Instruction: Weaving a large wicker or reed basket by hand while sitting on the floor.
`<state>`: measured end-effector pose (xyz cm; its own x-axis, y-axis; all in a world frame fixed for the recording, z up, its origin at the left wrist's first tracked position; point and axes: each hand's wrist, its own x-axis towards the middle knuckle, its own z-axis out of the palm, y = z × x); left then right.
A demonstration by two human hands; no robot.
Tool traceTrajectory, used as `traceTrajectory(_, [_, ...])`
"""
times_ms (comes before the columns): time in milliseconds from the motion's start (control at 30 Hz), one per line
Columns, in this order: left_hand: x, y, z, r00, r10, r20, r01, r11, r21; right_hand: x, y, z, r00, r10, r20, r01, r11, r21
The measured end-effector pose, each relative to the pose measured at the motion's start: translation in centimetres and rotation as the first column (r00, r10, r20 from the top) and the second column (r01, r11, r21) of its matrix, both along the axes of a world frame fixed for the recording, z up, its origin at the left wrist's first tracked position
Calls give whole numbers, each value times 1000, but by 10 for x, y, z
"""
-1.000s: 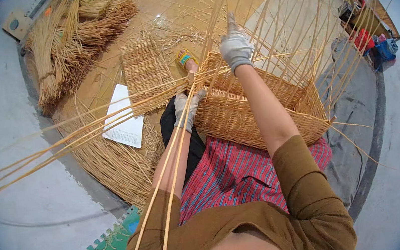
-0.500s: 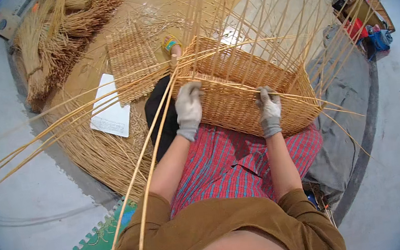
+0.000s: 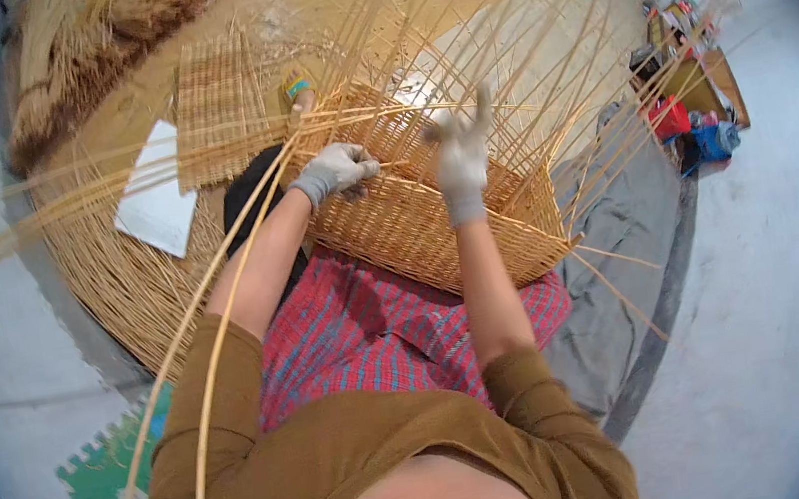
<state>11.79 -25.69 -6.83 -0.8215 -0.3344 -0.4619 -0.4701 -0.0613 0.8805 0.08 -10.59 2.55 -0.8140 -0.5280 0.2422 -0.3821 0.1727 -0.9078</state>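
A rectangular woven basket [image 3: 435, 250] with many tall upright canes rests on the red checked cloth [image 3: 401, 335] over my lap. My left hand [image 3: 334, 172], in a pale glove, grips the basket's near rim toward its left end, where long loose canes [image 3: 198, 427] cross the corner and trail past my arm. My right hand [image 3: 460, 151], also gloved, is raised among the uprights above the rim, its index finger pointing up and fingers apart, slightly blurred.
Cane bundles [image 3: 70, 45], a flat woven panel [image 3: 215, 112], a white sheet [image 3: 150, 196] and loose strands [image 3: 102, 289] lie at left. My sandalled foot [image 3: 298, 91] is beyond the basket. A green foam mat [image 3: 96, 476] is lower left; grey cloth [image 3: 612, 252] and assorted bags [image 3: 713, 137] lie right.
My right hand has lifted from the front rim, rising and opening among the uprights. My left hand has turned toward the right on the rim. The whole scene has shifted leftward in view.
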Motion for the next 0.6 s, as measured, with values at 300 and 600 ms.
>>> traceTrajectory(300, [-38,-1,38,998,-58,-40,11,695,-719,11,72,-60,990,132,-42,-136,984,-116])
traceTrajectory(600, [-40,72,54,844,206,-495,-461,750,-474,-31,165,-92,824,-35,566,319,853,-412])
